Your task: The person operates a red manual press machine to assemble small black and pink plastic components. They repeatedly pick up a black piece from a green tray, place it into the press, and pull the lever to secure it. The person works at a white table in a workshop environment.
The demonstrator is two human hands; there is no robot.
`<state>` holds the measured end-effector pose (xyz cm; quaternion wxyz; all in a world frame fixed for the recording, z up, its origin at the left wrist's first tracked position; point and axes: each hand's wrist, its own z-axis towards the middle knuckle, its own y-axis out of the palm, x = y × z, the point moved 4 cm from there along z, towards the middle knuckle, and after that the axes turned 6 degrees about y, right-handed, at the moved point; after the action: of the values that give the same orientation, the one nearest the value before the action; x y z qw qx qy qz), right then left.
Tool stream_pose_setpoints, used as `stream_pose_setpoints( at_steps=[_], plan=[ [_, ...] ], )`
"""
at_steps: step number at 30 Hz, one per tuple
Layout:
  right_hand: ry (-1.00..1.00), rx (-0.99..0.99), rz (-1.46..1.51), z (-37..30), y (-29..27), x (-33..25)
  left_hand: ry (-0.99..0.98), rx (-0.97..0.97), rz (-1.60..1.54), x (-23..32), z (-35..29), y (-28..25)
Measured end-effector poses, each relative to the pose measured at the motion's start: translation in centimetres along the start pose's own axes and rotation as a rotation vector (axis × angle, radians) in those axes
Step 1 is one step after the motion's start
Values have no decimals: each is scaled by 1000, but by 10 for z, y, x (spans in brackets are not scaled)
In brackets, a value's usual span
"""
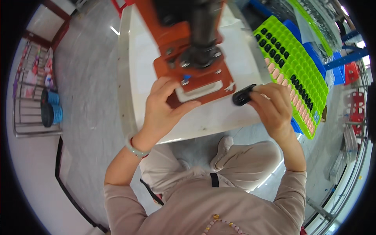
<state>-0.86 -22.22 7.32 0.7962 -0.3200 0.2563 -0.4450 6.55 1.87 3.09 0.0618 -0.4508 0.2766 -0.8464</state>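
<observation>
An orange bench press (160,27) with a dark upright ram (201,39) stands on a white table. Its orange base plate (162,68) carries a pale, rounded rectangular frame (199,92). My left hand (158,105) lies at the near left corner of that frame, thumb and fingers spread apart. Just right of the base plate, my right hand (274,109) pinches a glossy black oval piece (243,95) by its right end, above the table's near right part. The hidden side of the piece cannot be made out.
A bright green tray (301,58) at the right holds rows of black and pink pieces. Blue bins (313,53) stand beyond it. The white table's edge (188,138) lies in front of my legs. A wire rack (29,107) stands far left.
</observation>
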Motion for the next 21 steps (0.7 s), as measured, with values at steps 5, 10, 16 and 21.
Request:
stream_pose_setpoints(
  at_steps=[5,10,16,21],
  plan=[
    [-15,-94,93,19,40,-32,-63,48,-93,3,-4,2],
    [42,-126,29,22,60,-42,-14,84,-100,1,-3,3],
    [33,-130,-48,15,64,-50,43,101,-56,-4,-4,6],
    [209,-19,118,19,29,-32,42,120,-62,0,-4,7]
  ],
)
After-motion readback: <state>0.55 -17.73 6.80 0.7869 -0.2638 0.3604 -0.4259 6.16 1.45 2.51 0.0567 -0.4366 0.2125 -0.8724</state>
